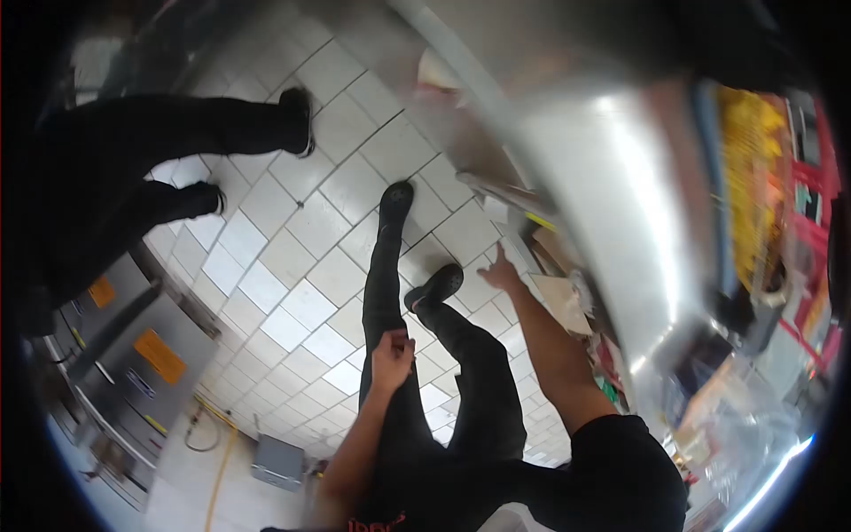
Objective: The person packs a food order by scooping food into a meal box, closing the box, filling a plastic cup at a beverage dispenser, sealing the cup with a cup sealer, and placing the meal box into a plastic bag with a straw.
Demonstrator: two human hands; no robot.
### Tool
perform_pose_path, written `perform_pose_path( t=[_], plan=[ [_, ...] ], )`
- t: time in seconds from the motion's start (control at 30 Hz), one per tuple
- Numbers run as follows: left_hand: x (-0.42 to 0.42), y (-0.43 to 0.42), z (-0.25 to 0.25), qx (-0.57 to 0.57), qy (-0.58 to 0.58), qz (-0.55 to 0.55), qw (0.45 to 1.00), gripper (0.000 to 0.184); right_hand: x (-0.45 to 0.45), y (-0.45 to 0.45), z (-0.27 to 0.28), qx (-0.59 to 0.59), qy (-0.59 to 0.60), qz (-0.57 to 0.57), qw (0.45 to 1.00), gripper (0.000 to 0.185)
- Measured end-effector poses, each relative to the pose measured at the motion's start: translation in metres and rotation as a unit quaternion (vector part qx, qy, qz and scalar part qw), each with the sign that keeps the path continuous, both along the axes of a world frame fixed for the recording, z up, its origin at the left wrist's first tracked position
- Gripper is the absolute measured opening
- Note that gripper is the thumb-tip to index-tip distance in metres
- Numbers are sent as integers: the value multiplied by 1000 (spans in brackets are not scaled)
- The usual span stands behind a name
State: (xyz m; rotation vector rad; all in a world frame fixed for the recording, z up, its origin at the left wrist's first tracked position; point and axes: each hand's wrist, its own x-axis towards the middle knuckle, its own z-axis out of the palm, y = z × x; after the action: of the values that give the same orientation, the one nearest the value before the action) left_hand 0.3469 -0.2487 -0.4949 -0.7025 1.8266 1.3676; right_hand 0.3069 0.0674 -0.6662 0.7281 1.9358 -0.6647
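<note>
My left hand (392, 362) hangs in front of my dark trouser leg (383, 293), fingers loosely curled and partly apart, with no object visible in it. Reaching forward on the other side, my right hand (502, 270) has its fingers spread, one of them extended, and holds nothing. It is over the tiled floor (346, 191), near cardboard pieces (558, 297) beneath a metal counter (603, 177). Whether it touches anything there, I cannot tell. Both my black shoes (396, 202) are on the tiles.
Another person in dark trousers (191, 124) stands at the left. Grey metal equipment with orange labels (160, 356) lines the lower left, near a yellow hose (222, 470) and a grey box (278, 463). Clear plastic bags (745, 426) and a yellow item (749, 177) crowd the right.
</note>
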Motion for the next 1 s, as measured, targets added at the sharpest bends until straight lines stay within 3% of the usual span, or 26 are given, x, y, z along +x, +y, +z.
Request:
perform_pose_path(
  t=[0.07, 0.1, 0.13, 0.17, 0.27, 0.33, 0.37, 0.43, 0.5, 0.53, 0.57, 0.6, 0.63, 0.7, 0.73, 0.77, 0.83, 0.87, 0.97, 1.0],
  plan=[
    [32, -3, -18, -81, 129, -108, 982, 23, -10, 17, -82, -42, 26, -121, 991, 122],
    [45, -7, -23, -87, 121, -93, 984, 23, -32, 18, -82, -6, 37, -76, 996, 124],
    [55, -10, -26, -87, 98, -51, 990, 21, -30, 32, -125, 2, 73, -52, 996, 126],
    [63, -15, -31, -87, 77, -13, 993, 19, -47, 33, -128, 22, 37, -54, 998, 125],
    [83, -25, -40, -69, 8, 82, 994, 19, -59, 34, -155, 58, 2, -6, 998, 112],
    [88, -25, -44, -78, 30, 47, 995, 19, -49, 33, -146, 51, 22, 21, 998, 96],
    [87, -19, -47, -82, 63, 16, 994, 20, -21, 25, -160, 116, 79, 127, 982, 82],
    [84, -10, -43, -89, 80, -22, 993, 27, -2, -5, -99, 93, 39, 121, 988, 63],
    [78, -6, -30, -91, 106, -73, 988, 48, 28, -40, -39, 58, 82, 191, 976, 31],
    [72, 1, -18, -84, 130, -98, 983, 63, 31, -61, 23, 13, 74, 155, 985, 22],
    [60, 7, -3, -79, 156, -125, 977, 77, 45, -79, 65, 5, 78, 100, 992, 17],
    [43, 14, 17, -75, 230, -191, 951, 89, 50, -98, 122, 9, 91, 119, 989, 16],
    [29, 21, 40, -71, 298, -253, 917, 101, 53, -103, 170, -88, 47, 149, 984, 18],
    [-3, 37, 93, -73, 283, -449, 845, 99, 69, -106, 237, -196, 94, 219, 951, 15],
    [-30, 41, 130, -10, 270, -560, 783, 81, 65, -98, 276, -181, 107, 205, 956, 15],
    [-47, 49, 151, -2, 286, -576, 766, 81, 63, -88, 319, -191, 143, 183, 954, 16],
    [-74, 70, 186, 141, 33, -663, 734, 58, 66, -65, 384, -179, 196, 123, 956, 19],
    [-81, 78, 199, 182, 91, -663, 721, 46, 69, -50, 409, -178, 240, 93, 950, 21],
    [-104, 121, 251, 201, 88, -715, 664, 49, 87, -10, 486, -90, 359, 21, 929, 22],
    [-110, 141, 289, 193, 92, -722, 658, 44, 98, 1, 510, -56, 376, -23, 925, 22]
  ],
)
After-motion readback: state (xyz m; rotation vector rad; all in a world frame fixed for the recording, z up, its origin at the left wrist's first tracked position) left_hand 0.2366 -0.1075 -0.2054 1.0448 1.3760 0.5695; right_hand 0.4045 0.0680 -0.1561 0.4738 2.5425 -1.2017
